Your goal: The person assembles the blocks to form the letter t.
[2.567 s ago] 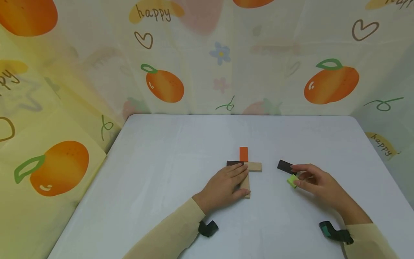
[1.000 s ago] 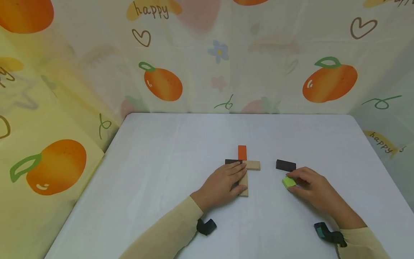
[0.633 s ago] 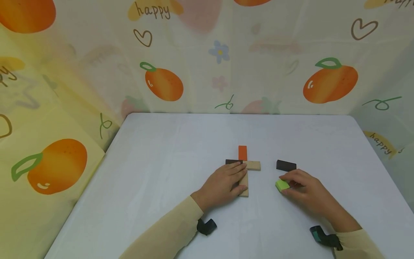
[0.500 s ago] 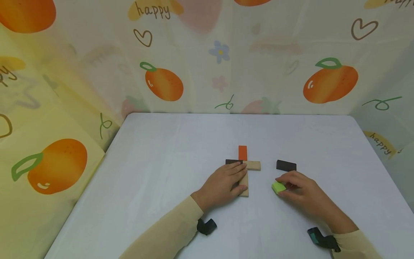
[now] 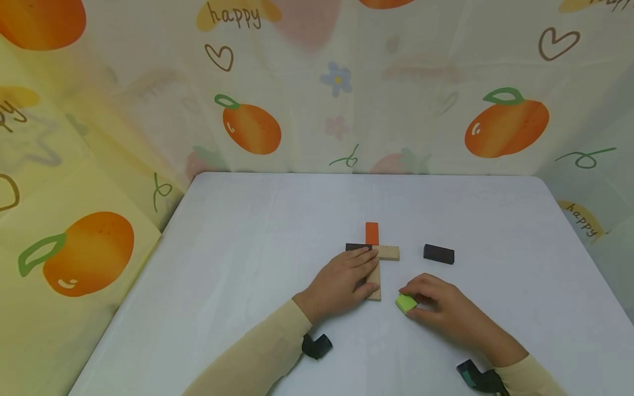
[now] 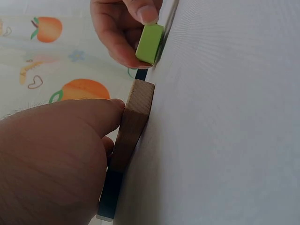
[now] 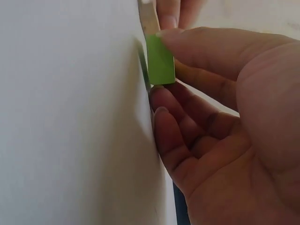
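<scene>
Two bare hands work at a white tabletop (image 5: pixel 247 231): the left hand (image 5: pixel 342 283) lies with fingers extended over the middle of a block cross (image 5: pixel 382 251), orange block (image 5: pixel 372 233) at twelve o'clock, dark block (image 5: pixel 358 247) at nine, pale blocks (image 5: pixel 389 253) at three and six. Near it at five o'clock, the right hand (image 5: pixel 448 308) pinches a green block (image 5: pixel 405 303) between thumb and fingertips, though whether the block touches the surface is hard to tell. A loose black block (image 5: pixel 438 254) sits apart at three.

The crosswise wooden block (image 5: pixel 388 253) and lone black block (image 5: pixel 438 254) leave a gap, the right hand (image 5: pixel 451 309) across its near end.
</scene>
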`<state>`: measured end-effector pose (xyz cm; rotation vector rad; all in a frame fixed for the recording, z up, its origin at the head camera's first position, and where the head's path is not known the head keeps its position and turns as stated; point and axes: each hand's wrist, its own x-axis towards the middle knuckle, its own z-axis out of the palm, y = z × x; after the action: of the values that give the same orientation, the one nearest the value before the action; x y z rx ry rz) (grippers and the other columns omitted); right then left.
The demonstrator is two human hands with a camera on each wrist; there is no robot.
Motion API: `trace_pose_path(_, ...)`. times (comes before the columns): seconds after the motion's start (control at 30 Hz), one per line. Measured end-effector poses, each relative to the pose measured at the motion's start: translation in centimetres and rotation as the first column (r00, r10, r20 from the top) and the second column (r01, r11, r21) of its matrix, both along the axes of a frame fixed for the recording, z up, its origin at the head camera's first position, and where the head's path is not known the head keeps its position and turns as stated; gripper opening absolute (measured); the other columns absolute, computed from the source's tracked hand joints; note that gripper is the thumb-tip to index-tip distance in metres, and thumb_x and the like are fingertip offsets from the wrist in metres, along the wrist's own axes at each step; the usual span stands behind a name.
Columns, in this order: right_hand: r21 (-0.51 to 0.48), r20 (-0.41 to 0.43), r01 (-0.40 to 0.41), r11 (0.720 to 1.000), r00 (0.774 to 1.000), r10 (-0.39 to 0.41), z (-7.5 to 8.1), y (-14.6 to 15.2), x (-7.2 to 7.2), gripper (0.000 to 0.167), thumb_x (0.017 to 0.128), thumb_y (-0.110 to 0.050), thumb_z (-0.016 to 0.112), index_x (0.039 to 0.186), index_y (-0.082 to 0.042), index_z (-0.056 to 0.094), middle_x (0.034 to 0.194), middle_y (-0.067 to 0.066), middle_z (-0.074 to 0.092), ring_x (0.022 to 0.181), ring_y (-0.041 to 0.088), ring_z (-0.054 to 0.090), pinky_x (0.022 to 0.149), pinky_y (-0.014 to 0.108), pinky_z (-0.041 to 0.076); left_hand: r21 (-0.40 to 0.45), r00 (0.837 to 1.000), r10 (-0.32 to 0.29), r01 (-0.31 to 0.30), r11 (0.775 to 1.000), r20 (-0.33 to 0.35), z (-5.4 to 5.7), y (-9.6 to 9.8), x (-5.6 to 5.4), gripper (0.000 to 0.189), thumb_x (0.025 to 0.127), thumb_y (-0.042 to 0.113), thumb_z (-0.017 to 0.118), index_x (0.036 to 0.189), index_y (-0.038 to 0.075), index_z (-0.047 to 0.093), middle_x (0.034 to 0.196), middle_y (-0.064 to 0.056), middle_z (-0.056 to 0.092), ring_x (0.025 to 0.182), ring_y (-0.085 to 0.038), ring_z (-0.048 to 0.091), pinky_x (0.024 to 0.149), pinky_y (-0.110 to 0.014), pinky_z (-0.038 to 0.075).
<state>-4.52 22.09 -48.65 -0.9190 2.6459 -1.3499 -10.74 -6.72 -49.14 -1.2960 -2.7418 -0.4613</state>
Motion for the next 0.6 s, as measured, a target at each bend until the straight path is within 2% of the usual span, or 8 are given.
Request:
trace_pose_path(0.23,0.041,-0.002,-0.081,0.996,0.997,0.082,0.05,-0.87,0.33,0.036,0.095,-0.009,0.088,0.128,-0.011,0.075,0.126,-0.003,0.067,0.11,0.014,0.065,0.097,0.021,0.054,0.001,1.0,-0.001,0.001,1.0,-0.007,0.04,0.03,-0.04,0.06,0.112,0.041,0.065,0.158,0.005,0.056,0.167,-0.006,0.047,0.156,-0.02,0.04,0.128,-0.029,0.022)
trace_pose_path(0.4,0.113,0.048,-0.058,0.992,0.997,0.052,0.25,-0.59,0.25,0.042,0.094,-0.011,0.089,0.133,-0.011,0.073,0.127,-0.004,0.062,0.107,0.011,0.062,0.093,0.028,0.057,0.002,1.0,-0.004,0.004,1.0,-0.013,0.12,0.08,-0.04,0.059,0.111,0.04,0.066,0.158,0.004,0.057,0.167,-0.006,0.047,0.156,-0.021,0.04,0.128,-0.029,0.022)
trace_pose_path(0.6,0.125,0.06,-0.034,0.992,0.998,0.027,0.24,-0.64,0.26,0.035,0.095,-0.007,0.086,0.129,-0.008,0.076,0.121,-0.007,0.058,0.106,0.011,0.06,0.092,0.029,0.057,-0.006,1.0,0.002,-0.002,1.0,-0.005,0.05,0.09,-0.02,0.06,0.112,0.042,0.064,0.158,0.005,0.057,0.167,-0.005,0.047,0.156,-0.02,0.039,0.128,-0.03,0.021)
